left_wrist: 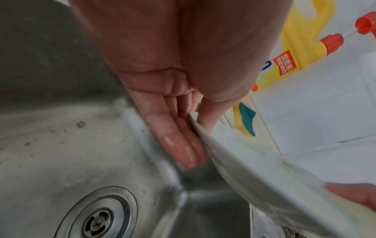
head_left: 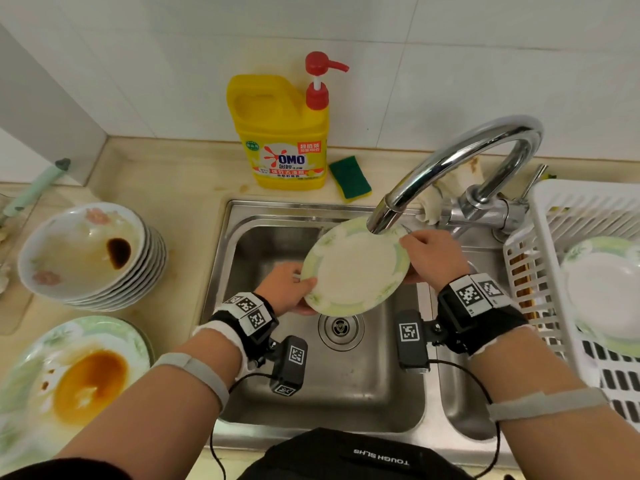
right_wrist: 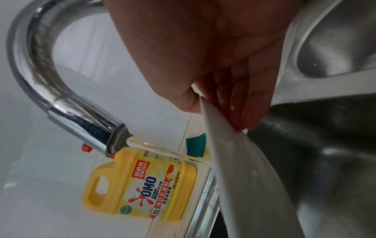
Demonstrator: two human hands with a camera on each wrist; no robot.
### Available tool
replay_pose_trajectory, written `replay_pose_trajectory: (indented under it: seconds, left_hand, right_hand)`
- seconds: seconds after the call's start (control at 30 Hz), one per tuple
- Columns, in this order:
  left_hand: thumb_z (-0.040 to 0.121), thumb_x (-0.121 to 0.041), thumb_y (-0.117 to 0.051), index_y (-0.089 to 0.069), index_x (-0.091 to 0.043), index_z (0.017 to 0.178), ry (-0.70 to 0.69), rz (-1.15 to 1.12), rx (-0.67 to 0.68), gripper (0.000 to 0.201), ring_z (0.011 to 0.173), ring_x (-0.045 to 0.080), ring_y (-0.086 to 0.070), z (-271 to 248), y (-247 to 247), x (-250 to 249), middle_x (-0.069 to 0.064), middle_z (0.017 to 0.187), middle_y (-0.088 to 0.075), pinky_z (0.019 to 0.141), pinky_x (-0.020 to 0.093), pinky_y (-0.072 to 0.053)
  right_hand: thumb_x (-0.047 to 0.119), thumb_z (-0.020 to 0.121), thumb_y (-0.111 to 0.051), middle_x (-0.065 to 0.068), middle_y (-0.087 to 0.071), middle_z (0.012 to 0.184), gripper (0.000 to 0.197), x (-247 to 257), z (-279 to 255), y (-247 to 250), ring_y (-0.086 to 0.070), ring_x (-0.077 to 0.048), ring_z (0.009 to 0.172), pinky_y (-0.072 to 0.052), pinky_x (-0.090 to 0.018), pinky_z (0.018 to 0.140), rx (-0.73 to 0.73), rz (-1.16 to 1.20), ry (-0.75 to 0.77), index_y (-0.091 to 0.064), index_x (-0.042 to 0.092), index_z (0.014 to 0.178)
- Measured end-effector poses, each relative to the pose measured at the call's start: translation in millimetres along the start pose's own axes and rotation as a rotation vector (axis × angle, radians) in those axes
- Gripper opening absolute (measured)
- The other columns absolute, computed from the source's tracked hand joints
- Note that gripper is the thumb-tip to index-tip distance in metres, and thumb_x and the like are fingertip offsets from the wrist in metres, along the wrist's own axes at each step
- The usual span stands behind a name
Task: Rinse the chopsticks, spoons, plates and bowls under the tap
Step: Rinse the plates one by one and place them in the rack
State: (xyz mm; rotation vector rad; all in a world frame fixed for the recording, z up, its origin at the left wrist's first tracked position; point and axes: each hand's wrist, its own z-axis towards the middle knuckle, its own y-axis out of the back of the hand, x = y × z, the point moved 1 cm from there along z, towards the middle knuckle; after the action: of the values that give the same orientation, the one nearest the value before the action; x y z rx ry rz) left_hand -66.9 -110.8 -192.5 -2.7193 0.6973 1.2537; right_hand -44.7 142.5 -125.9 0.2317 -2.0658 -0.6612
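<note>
A white plate with a green rim (head_left: 355, 268) is held tilted over the sink (head_left: 277, 216), just under the tap spout (head_left: 384, 216). My left hand (head_left: 287, 287) pinches its lower left edge, thumb on top and fingers (left_wrist: 183, 149) beneath. My right hand (head_left: 433, 254) grips the upper right edge, fingers (right_wrist: 250, 109) behind the plate (right_wrist: 244, 177). A thin stream of water (right_wrist: 162, 149) runs from the tap (right_wrist: 85, 119) onto the plate's face. A stack of dirty bowls (head_left: 90, 251) and a sauce-stained plate (head_left: 79, 372) sit on the counter at left.
A white drying rack (head_left: 588, 216) on the right holds a clean plate (head_left: 609, 289). A yellow detergent bottle (head_left: 284, 133) and a green-yellow sponge (head_left: 350, 178) stand behind the sink. The drain (head_left: 341, 327) lies below the plate. A second basin (head_left: 464, 410) is at right.
</note>
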Motion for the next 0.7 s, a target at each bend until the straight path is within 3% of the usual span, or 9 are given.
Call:
replay_pose_trajectory:
  seconds: [0.07, 0.13, 0.2, 0.3, 0.4, 0.47, 0.57, 0.7]
  left_hand:
    - [0.100, -0.008, -0.061, -0.050, -0.005, 0.114, 0.022, -0.025, 0.027, 0.018, 0.076, 0.027, -0.075, 0, -10, 2, 0.020, 0.098, -0.071, 0.069, 0.046, -0.064]
    - [0.100, -0.004, -0.059, -0.044, -0.004, 0.114, 0.034, -0.070, 0.039, 0.020, 0.073, 0.026, -0.074, 1, -16, 2, 0.020, 0.093, -0.071, 0.068, 0.043, -0.065]
    - [0.100, 0.000, -0.056, -0.040, -0.005, 0.115, 0.022, -0.124, 0.022, 0.022, 0.069, 0.024, -0.073, 1, -19, 0, 0.020, 0.093, -0.069, 0.065, 0.038, -0.064]
    - [0.100, -0.001, -0.057, -0.040, -0.005, 0.123, -0.072, -0.137, -0.053, 0.029, 0.071, 0.023, -0.074, 1, -12, 0, 0.022, 0.097, -0.069, 0.068, 0.039, -0.065]
    - [0.100, -0.004, -0.059, -0.048, -0.008, 0.127, -0.174, -0.092, -0.143, 0.029, 0.083, 0.029, -0.076, -1, 3, 0, 0.022, 0.106, -0.071, 0.076, 0.045, -0.064]
    - [0.100, -0.006, -0.059, -0.056, -0.012, 0.125, -0.226, -0.083, -0.180, 0.026, 0.083, 0.027, -0.077, -3, 14, -1, 0.018, 0.104, -0.074, 0.074, 0.040, -0.064]
    - [0.101, -0.006, -0.058, -0.063, -0.023, 0.116, -0.282, -0.085, -0.218, 0.023, 0.083, 0.023, -0.077, -8, 27, -4, 0.012, 0.098, -0.077, 0.073, 0.034, -0.064]
    - [0.101, -0.010, -0.059, -0.065, -0.026, 0.104, -0.331, 0.007, -0.258, 0.018, 0.092, 0.021, -0.076, -8, 44, -2, 0.009, 0.097, -0.076, 0.079, 0.043, -0.064]
  right_hand:
    - [0.043, 0.080, -0.051, -0.022, -0.065, 0.076, 0.044, 5, 1, 4, -0.068, -0.041, 0.078, -0.060, -0.056, 0.074, -0.013, -0.066, 0.072, -0.062, 0.001, 0.075]
    - [0.031, 0.097, -0.052, -0.015, -0.059, 0.071, 0.038, 11, 0, 8, -0.061, -0.035, 0.074, -0.054, -0.042, 0.070, -0.029, -0.126, 0.155, -0.061, 0.001, 0.077]
    - [0.027, 0.104, -0.048, -0.006, -0.056, 0.070, 0.036, 11, 1, 11, -0.052, -0.024, 0.070, -0.040, -0.030, 0.063, -0.038, -0.184, 0.243, -0.063, 0.002, 0.083]
    - [0.025, 0.106, -0.047, 0.002, -0.054, 0.068, 0.031, 7, 5, 8, -0.049, -0.019, 0.070, -0.035, -0.030, 0.063, -0.027, -0.161, 0.313, -0.063, 0.009, 0.084]
    - [0.021, 0.104, -0.050, 0.004, -0.061, 0.072, 0.024, 2, 8, 1, -0.056, -0.020, 0.073, -0.044, -0.034, 0.070, -0.011, -0.056, 0.330, -0.068, 0.019, 0.088]
    - [0.022, 0.103, -0.052, -0.006, -0.069, 0.082, 0.024, -2, 11, -6, -0.063, -0.030, 0.085, -0.052, -0.045, 0.082, -0.005, -0.002, 0.319, -0.072, 0.022, 0.091]
    - [0.036, 0.094, -0.053, -0.001, -0.074, 0.092, 0.022, -12, 13, -18, -0.069, -0.030, 0.095, -0.057, -0.052, 0.088, 0.071, 0.095, 0.226, -0.074, 0.038, 0.090]
    - [0.021, 0.104, -0.052, 0.000, -0.071, 0.096, 0.025, -18, 10, -37, -0.066, -0.018, 0.086, -0.056, -0.033, 0.080, 0.125, 0.404, -0.020, -0.073, 0.029, 0.095]
